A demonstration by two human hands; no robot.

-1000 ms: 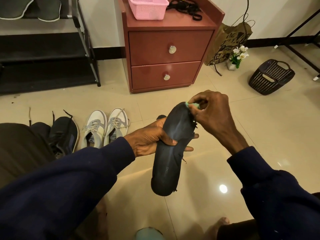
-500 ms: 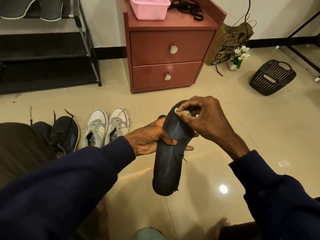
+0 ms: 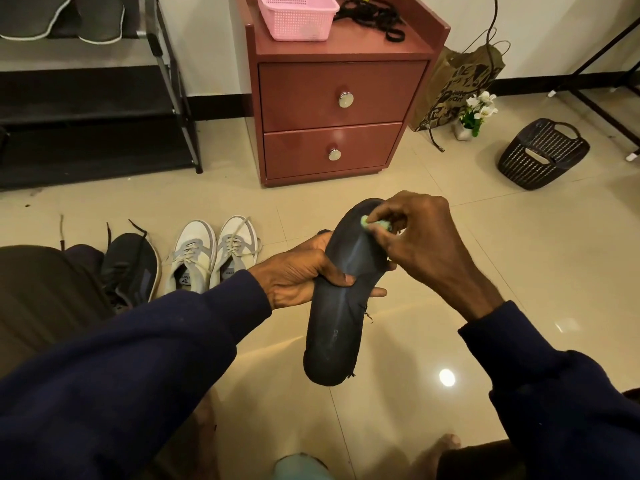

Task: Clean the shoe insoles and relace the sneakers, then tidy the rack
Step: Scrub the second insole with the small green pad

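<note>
My left hand (image 3: 298, 277) grips a black insole (image 3: 334, 317) around its middle, thumb across the front, holding it upright over the floor. My right hand (image 3: 420, 244) pinches a small pale green wipe (image 3: 375, 223) and presses it against the insole's upper end. On the floor to the left stand a white pair of sneakers (image 3: 214, 256) with laces and a dark sneaker (image 3: 133, 265) with loose black laces. The black shoe rack (image 3: 86, 109) stands at the far left with two grey insoles (image 3: 62, 15) on its top shelf.
A red two-drawer cabinet (image 3: 336, 109) stands ahead, carrying a pink basket (image 3: 299, 15) and black laces (image 3: 372, 17). A paper bag (image 3: 457, 81), a small flower pot (image 3: 474, 116) and a black basket (image 3: 542, 154) sit on the tiled floor at the right.
My right hand slid the green wipe from the insole's right edge to the left across its upper end. My left hand kept its grip on the insole.
</note>
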